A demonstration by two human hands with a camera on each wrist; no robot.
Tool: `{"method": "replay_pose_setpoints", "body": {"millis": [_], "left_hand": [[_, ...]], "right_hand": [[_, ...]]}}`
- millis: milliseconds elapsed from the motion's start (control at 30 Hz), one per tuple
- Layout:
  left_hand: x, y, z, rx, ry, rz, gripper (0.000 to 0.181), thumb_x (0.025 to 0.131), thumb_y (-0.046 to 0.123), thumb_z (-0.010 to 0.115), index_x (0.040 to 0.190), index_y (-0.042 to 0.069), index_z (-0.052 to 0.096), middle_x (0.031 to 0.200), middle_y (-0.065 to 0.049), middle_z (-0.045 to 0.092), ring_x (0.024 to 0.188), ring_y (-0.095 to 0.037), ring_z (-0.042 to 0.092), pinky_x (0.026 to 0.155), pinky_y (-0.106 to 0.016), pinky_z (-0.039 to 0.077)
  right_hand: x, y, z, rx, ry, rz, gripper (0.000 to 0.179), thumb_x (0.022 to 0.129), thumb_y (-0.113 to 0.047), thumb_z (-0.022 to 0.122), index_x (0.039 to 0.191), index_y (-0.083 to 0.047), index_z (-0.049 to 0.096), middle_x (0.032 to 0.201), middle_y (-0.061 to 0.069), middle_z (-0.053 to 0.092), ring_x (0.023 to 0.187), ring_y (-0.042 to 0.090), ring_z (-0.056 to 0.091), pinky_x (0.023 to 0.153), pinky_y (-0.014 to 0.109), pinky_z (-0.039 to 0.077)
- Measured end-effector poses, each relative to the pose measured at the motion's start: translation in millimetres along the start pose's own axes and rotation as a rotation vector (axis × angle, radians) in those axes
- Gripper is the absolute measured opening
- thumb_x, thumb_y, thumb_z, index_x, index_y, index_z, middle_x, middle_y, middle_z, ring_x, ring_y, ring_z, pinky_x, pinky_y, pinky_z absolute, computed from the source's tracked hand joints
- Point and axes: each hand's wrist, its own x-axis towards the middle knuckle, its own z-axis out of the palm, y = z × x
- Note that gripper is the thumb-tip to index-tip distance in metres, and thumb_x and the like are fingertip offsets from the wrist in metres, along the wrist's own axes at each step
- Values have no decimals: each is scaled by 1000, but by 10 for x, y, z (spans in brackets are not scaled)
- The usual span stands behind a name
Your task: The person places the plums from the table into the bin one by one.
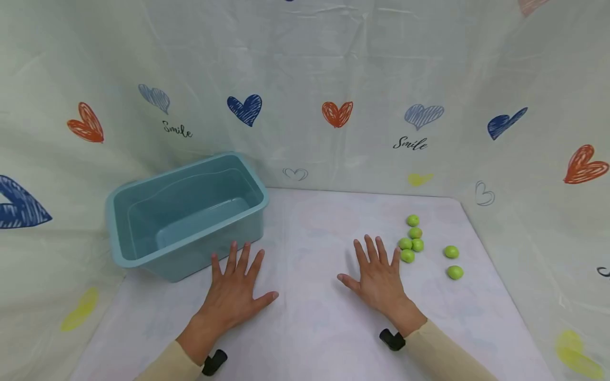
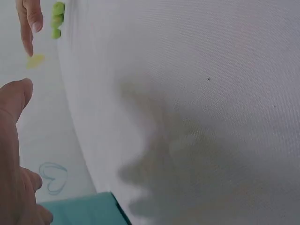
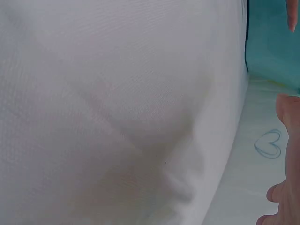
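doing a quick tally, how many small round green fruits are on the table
7 small round green fruits: five grouped toward the back right of the white table, two farther right, one behind the other. Hidden ones can't be ruled out.

Teal tub (image 1: 186,254) (plain), green pieces (image 1: 418,245)

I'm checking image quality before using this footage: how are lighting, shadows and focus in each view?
Head view: fairly even light, left hand and right hand clear; left wrist view: dimmer, a broad soft-edged shadow on the tabletop, the distant green balls slightly blurred; right wrist view: also dim, diffuse shadow low on the tabletop.
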Motion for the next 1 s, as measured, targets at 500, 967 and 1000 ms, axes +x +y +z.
{"method": "replay_pose_setpoints", "body": {"millis": [500,967,1000], "left_hand": [[-354,-400,-934,-49,222,-136,86,104,55,59,163,-1,33,167,-37,24,157,-59,10,116,-87,2],[-379,-1414,-1059,-124,92,-462,115,103,71,42,156,-24,6,158,-53,-6,148,-72,-4,118,-83,5],[-373,-1416,-1050,-134,79,-470,117,102,73,42,156,-24,5,159,-53,-6,149,-71,-3,119,-81,5]], "right_hand": [[617,-502,-383,-15,-30,-174,104,100,-73,52,168,-2,19,176,18,16,165,37,8,128,71,6],[1469,-1331,-620,-41,-106,-356,103,102,-76,41,170,-7,7,179,11,7,166,28,0,131,62,2],[1491,-1353,-621,-41,-111,-359,103,102,-76,41,170,-7,7,179,10,7,166,28,0,131,62,2]]}}
